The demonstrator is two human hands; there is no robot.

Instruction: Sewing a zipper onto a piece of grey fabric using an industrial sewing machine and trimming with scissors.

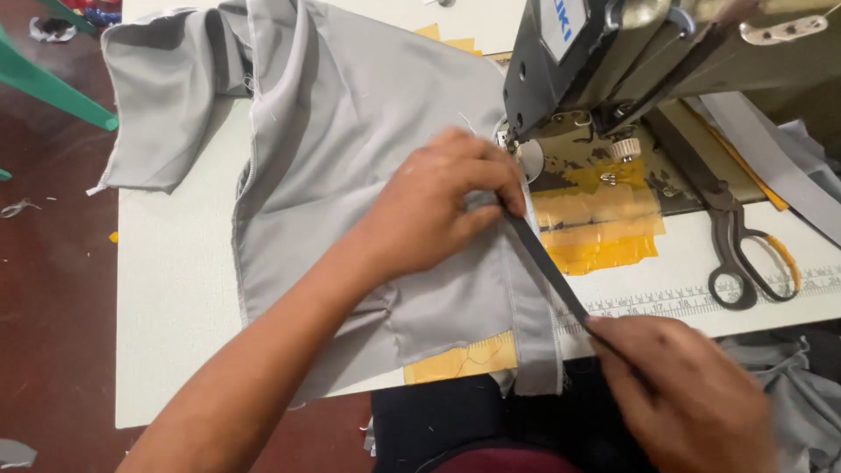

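Right hand (679, 394), at 5 o'clock and nearest the camera: fingers closed in a pinch on the near end of a dark strip (547, 267), knuckles turned up, held over the front edge of the worktop (175, 289).

Dark strip: narrow, flat, pulled straight on a diagonal from the right hand up toward 12 o'clock, where its far end goes under the left fingertips. It lies along the right border of the grey garment (350, 131).

Left hand (438, 206), centre of frame: palm down, pressing on the grey garment, thumb and forefinger closed on the far end of the strip just in front of the machine's needle area. The forearm enters from 7 o'clock.

Grey garment: pale grey cloth spread over the worktop from 10 o'clock to 6 o'clock, a sleeve-like part folded out at 10 o'clock, a stitched hem hanging over the front edge at 6 o'clock.

Sewing machine (613, 52), at 1 o'clock: dark grey head, its bed patched with yellow tape (604, 232) just right of the left hand.

Scissors (736, 245), at 3 o'clock: large, dark metal, lying flat with handles toward the camera, well apart from both hands.

Ruler strip (701, 300): printed scale fixed along the front edge of the worktop, between the scissors' handles and the right hand.

Green chair leg (53, 88), at 10 o'clock, over a dark red floor (53, 333).
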